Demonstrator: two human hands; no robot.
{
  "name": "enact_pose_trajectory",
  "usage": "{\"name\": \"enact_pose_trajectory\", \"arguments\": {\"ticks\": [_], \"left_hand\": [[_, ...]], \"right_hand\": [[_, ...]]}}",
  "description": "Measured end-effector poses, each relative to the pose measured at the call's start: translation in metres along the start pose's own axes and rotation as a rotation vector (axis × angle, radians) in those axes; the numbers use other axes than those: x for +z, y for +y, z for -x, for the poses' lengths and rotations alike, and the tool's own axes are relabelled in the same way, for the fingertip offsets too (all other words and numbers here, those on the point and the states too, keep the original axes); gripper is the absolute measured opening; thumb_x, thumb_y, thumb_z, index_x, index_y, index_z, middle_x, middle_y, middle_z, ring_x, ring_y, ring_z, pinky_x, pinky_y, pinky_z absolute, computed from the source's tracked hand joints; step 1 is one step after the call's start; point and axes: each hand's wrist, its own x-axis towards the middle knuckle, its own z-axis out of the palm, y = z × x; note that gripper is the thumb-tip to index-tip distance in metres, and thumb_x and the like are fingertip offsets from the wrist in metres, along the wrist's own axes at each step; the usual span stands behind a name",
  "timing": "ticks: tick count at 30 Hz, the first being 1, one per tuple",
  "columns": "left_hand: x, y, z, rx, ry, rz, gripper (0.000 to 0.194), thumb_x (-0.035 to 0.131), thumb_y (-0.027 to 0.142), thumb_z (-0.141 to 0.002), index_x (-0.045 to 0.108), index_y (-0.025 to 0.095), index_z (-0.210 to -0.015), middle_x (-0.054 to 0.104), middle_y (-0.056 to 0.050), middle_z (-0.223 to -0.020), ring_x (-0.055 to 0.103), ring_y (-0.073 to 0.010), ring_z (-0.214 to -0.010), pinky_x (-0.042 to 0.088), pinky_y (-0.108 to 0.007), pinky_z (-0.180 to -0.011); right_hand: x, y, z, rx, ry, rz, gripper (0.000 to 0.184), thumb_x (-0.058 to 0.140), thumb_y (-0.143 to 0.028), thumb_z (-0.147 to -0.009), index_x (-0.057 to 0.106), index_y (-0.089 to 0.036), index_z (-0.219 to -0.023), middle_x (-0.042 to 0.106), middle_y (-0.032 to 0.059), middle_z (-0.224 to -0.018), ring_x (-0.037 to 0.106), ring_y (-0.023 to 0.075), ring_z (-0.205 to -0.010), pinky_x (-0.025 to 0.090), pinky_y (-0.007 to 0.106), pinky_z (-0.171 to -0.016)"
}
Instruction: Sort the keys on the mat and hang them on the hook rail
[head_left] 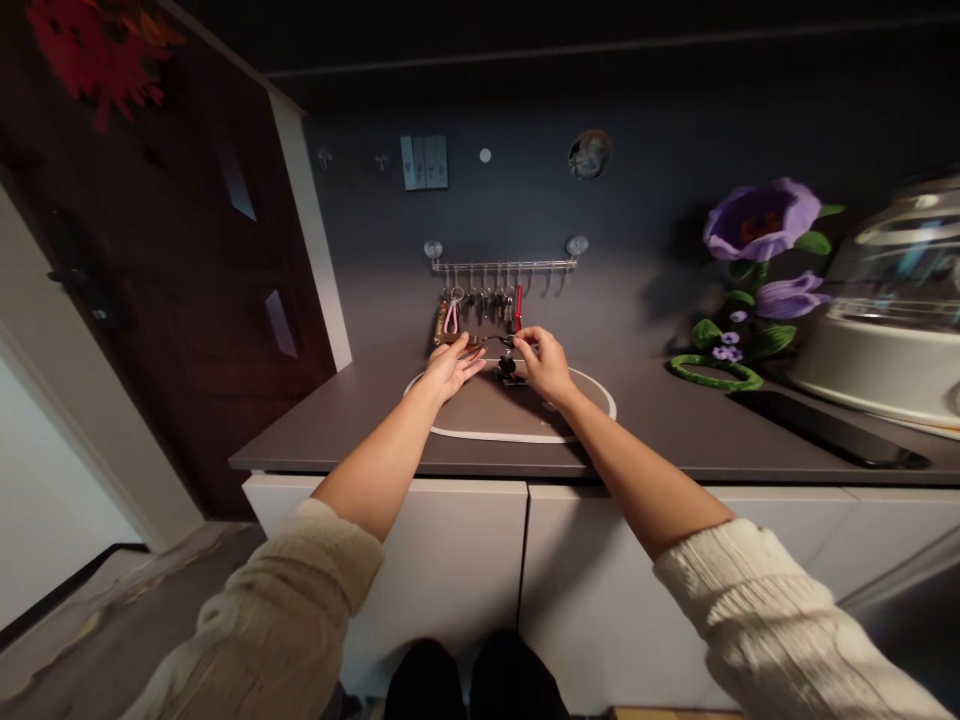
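Observation:
My right hand [546,362] is closed in a pinch on one end of a dark key ring [506,341], just above the counter. A black dangling piece [508,366] is seen below it, with small shiny metal parts. My left hand [448,370] is palm up with its fingers stretched out, at the other side of the key ring. A brown strap-like piece lies by its thumb; whether the thumb presses on it I cannot make out. Both hands are over a brown oval mat [487,412] with a white rim.
Behind the hands, a clear hook rail [504,266] carries several keys, a pink loop [451,316] and a red item [518,306]. Purple crocheted flowers [761,225], a black phone-like slab [829,430] and a domed appliance [885,350] stand right. A dark door [187,270] is left.

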Motion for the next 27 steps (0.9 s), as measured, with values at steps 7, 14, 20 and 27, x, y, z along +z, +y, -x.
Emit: {"name": "enact_pose_trajectory", "arguments": {"ticks": [7, 14, 20, 27], "left_hand": [[-0.003, -0.002, 0.001, 0.016, -0.154, -0.054, 0.014, 0.065, 0.021, -0.070, 0.053, 0.016, -0.075, 0.064, -0.002, -0.077, 0.062, -0.0145, -0.079, 0.044, -0.042, -0.087], [-0.002, -0.011, 0.002, 0.014, -0.364, -0.314, 0.026, 0.065, 0.021, -0.070, 0.060, 0.019, -0.095, 0.066, -0.005, -0.092, 0.061, -0.0142, -0.081, 0.045, -0.035, -0.082], [0.003, -0.018, 0.000, 0.288, -0.383, -0.584, 0.022, 0.063, 0.018, -0.069, 0.066, 0.018, -0.091, 0.068, -0.003, -0.083, 0.059, -0.0147, -0.077, 0.043, -0.028, -0.078], [0.000, -0.006, 0.003, 0.635, -0.170, -0.852, 0.011, 0.066, 0.013, -0.064, 0.070, 0.023, -0.068, 0.062, -0.005, -0.074, 0.049, -0.0232, -0.098, 0.030, -0.034, -0.095]], "right_hand": [[0.002, 0.007, -0.001, 0.141, -0.033, -0.213, 0.018, 0.048, -0.033, -0.077, 0.052, -0.016, -0.084, 0.061, 0.0049, -0.082, 0.055, 0.0142, -0.075, 0.043, 0.030, -0.075], [0.007, 0.007, -0.002, 0.249, -0.132, -0.485, 0.021, 0.054, -0.036, -0.072, 0.054, -0.017, -0.081, 0.061, 0.0016, -0.073, 0.056, 0.0115, -0.066, 0.046, 0.026, -0.066], [0.006, -0.002, 0.000, 0.304, -0.156, -0.542, 0.023, 0.062, -0.036, -0.066, 0.059, -0.016, -0.075, 0.062, 0.0015, -0.067, 0.056, 0.0113, -0.060, 0.046, 0.025, -0.061], [0.000, 0.001, -0.003, 0.284, -0.103, -0.410, 0.021, 0.063, -0.034, -0.065, 0.064, -0.016, -0.075, 0.066, 0.0030, -0.071, 0.059, 0.0139, -0.064, 0.047, 0.029, -0.066]]}}
